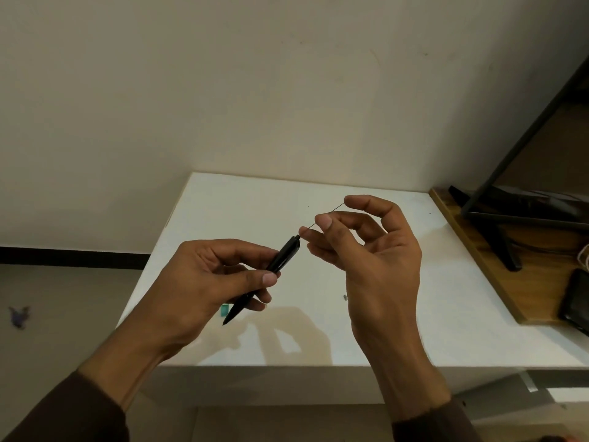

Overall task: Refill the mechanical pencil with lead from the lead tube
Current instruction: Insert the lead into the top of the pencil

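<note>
Right hand (366,250) feeds lead (331,211) into left-held pencil (274,263).

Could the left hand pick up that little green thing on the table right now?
Probably not yet: the left hand is holding the black pencil, and the green thing lies half hidden beneath it on the white table.

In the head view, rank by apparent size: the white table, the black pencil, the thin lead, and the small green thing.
1. White rectangular table
2. Black plastic mechanical pencil
3. Thin dark lead stick, shorter, partly hidden by fingers
4. Small green object, mostly hidden, so uncertain
</note>
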The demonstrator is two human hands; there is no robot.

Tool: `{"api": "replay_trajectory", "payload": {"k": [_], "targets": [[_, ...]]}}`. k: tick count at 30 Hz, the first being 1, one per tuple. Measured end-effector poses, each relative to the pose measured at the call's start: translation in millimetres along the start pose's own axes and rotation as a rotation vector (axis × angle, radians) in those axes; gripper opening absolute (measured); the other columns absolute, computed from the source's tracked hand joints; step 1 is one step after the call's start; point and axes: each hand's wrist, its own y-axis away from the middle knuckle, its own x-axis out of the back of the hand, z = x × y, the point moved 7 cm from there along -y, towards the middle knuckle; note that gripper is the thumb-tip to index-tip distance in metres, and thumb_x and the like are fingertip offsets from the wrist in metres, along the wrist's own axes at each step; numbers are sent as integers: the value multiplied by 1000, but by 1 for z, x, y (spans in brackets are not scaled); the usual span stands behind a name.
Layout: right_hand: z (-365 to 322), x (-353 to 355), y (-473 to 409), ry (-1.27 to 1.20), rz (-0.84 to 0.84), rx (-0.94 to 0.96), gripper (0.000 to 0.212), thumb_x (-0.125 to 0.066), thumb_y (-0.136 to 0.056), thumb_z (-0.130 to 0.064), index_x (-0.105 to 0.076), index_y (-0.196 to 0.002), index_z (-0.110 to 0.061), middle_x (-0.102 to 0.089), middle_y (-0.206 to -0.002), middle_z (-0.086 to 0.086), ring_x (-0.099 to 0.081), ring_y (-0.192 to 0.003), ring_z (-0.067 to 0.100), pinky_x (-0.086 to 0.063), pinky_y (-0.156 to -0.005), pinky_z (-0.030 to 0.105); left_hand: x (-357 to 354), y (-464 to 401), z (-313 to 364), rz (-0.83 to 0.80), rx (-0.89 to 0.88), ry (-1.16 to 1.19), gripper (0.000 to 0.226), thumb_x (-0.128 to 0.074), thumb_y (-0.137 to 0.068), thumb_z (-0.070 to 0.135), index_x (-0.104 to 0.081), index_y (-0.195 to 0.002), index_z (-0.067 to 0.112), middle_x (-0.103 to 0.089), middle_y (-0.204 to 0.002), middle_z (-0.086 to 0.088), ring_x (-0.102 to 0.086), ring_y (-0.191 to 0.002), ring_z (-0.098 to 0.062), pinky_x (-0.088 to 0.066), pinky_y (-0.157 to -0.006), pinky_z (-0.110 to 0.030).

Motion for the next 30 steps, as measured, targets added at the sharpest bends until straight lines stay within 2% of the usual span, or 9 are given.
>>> {"api": "replay_trajectory", "payload": {"k": [9, 18, 23, 30], "targets": [[-2, -2, 1, 23, -10, 7, 28, -75, -90, -1, -62, -112, -11, -76, -90, 15, -80, -79, 31, -65, -73, 37, -1, 1, 2, 5, 0, 23, 32, -84, -64, 30, -86, -95, 22, -82, -83, -12, -78, -66, -27, -64, -65, -31], [-1, -2, 1, 83, -20, 7, 27, -77, -89, -3, -64, -110, -16, -77, -91, 11, -80, -80, 28, -64, -69, 32, -2, 1, 4, 6, -1, 7, 29, -83, -67, 25, -86, -95, 21, -81, -82, -12, -77, -65, -26, -65, -64, -35], [-1, -3, 0, 95, -33, 10, 26, -77, -89, -3, -65, -108, -17, -77, -90, 10, -80, -81, 29, -65, -71, 38, -2, 0, 5, 5, 1, -7, 25, -83, -69, 21, -86, -94, 21, -81, -79, -12, -76, -65, -26, -66, -64, -37], [1, -4, 1, 91, -51, -3, 25, -78, -88, -2, -67, -105, -17, -76, -89, 12, -78, -82, 31, -65, -70, 38, -1, 0, 7, 23, 2, 5, 25, -82, -70, 16, -86, -94, 18, -79, -74, -12, -75, -63, -26, -65, -63, -36]]}}
